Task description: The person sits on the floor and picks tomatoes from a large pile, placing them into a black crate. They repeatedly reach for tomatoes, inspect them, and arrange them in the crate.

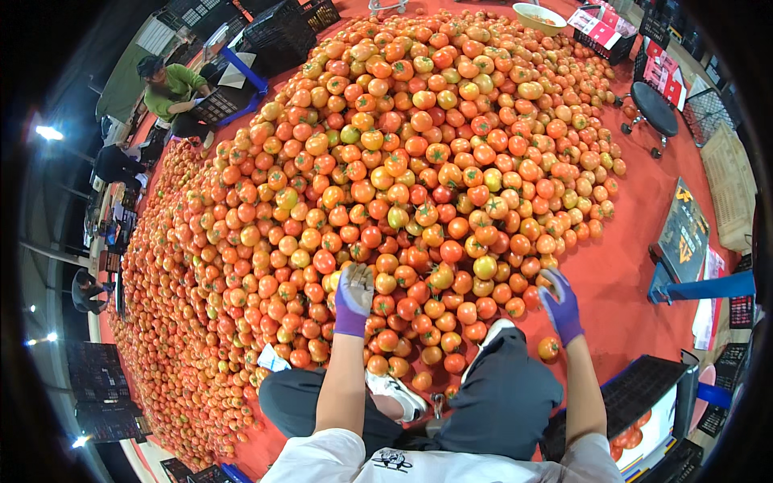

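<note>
A large heap of loose tomatoes (386, 181), red to orange with some greenish, lies before me. My left hand (354, 299) wears a purple glove with a soiled grey coating. It reaches over the near side of the heap, beside a yellowish tomato (332, 281); whether its fingers hold anything is hidden. At the heap's right edge is my right hand (561, 305), gloved alike, its curved fingers and thumb apart. Nothing shows in its grasp; a red tomato (531, 297) sits just left of its thumb. One orange tomato (548, 348) lies alone on the red floor covering (610, 290) below that hand.
At my right stands a black crate (643, 386) with tomatoes in a lined box. A blue-framed scale (682, 232), a wheeled stool (654, 108) and a beige crate (728, 187) are farther up. A person in green (172, 90) handles a black crate (220, 104) across the heap.
</note>
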A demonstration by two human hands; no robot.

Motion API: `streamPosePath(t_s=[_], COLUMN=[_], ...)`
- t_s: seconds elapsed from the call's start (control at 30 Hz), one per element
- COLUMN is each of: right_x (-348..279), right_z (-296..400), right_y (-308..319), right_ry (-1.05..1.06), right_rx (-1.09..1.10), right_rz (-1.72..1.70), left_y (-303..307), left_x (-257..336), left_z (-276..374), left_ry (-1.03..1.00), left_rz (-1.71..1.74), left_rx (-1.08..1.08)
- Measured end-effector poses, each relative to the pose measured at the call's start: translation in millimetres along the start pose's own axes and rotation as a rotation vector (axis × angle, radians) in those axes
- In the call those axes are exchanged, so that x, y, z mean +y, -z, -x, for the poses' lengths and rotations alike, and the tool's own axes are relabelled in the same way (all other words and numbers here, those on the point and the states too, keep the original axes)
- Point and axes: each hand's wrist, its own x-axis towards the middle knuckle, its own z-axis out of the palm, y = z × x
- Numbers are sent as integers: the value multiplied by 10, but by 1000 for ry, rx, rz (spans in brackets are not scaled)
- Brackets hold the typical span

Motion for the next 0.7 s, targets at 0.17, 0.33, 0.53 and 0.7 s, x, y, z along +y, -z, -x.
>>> streamPosePath(t_s=[0.17, 0.33, 0.53, 0.7], right_x=[242, 294, 208, 258], right_z=[-1334, -2659, -2767, -2739], right_y=[-882, -1403, -1737, -1553], right_ry=[223, 363, 267, 253], right_rx=[-27, 31, -160, -155], right_rz=[186, 498, 753, 745], left_y=[-721, -1900, -2790, -3279], left_x=[-332, -366, -11, -285], left_z=[-698, -1634, -3205, -3410], left_ry=[-90, -667, -1097, -657], left_rz=[-472, -1348, -2033, -2236], left_rx=[-167, -567, -483, -262])
